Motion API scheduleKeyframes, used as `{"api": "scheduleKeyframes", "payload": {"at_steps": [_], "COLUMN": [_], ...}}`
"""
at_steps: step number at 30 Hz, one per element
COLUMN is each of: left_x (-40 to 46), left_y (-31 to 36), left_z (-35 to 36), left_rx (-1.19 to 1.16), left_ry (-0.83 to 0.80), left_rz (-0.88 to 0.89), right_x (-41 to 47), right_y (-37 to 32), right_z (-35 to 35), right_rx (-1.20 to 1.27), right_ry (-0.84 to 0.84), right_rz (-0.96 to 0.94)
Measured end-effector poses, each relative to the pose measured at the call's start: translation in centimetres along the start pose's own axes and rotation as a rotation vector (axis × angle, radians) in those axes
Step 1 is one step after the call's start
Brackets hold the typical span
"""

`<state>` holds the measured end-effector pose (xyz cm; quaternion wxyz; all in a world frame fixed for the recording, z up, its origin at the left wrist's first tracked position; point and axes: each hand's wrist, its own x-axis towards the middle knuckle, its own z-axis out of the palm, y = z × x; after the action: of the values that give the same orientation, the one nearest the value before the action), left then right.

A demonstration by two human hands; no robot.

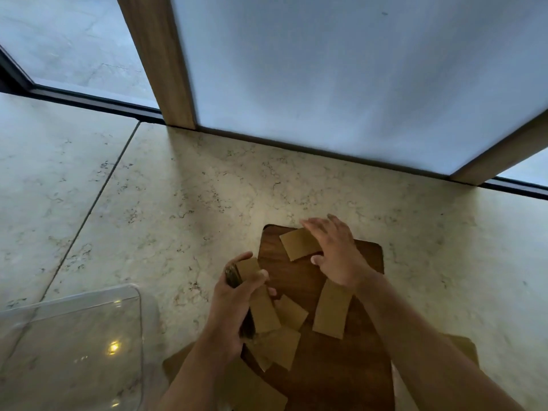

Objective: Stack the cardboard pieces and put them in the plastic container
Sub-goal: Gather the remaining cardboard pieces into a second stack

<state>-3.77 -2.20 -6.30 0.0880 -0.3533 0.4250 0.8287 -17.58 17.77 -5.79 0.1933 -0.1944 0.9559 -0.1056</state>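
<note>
My left hand [234, 304] grips a stack of brown cardboard pieces [261, 307] held on edge over a dark wooden board [341, 366]. My right hand [335, 253] hovers with fingers spread over a single cardboard piece [299, 243] at the board's far end, thumb near its edge; whether it touches is unclear. Several more loose cardboard pieces lie on the board, one [332, 310] under my right wrist, another [292, 311] beside the stack, another [281, 348] below it. The clear plastic container [89, 345] stands empty at the lower left.
Everything rests on a pale marble floor [178, 203]. A frosted glass panel [355, 69] in a wooden frame [157, 54] rises just beyond the board. A dark window track [89, 99] runs along the far left. More cardboard [252, 390] lies under my left forearm.
</note>
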Motion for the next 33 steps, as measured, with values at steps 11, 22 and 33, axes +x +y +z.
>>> {"api": "scheduleKeyframes", "payload": {"at_steps": [11, 22, 33], "left_x": [-1.5, -9.4, -15.4], "left_y": [-0.5, -0.8, -1.4], "left_z": [1.0, -1.0, -3.9], "left_rx": [0.017, -0.001, 0.014], "left_ry": [-0.044, -0.123, -0.197], "left_rz": [-0.032, -0.212, -0.129], "right_x": [-6.2, -16.3, -23.7], "right_y": [0.3, -8.0, -11.0], "right_z": [-0.9, 0.1, 0.8], "right_rx": [0.859, 1.458, 1.272], "right_ry": [0.215, 0.238, 0.067], "right_rz": [0.366, 0.015, -0.049]}}
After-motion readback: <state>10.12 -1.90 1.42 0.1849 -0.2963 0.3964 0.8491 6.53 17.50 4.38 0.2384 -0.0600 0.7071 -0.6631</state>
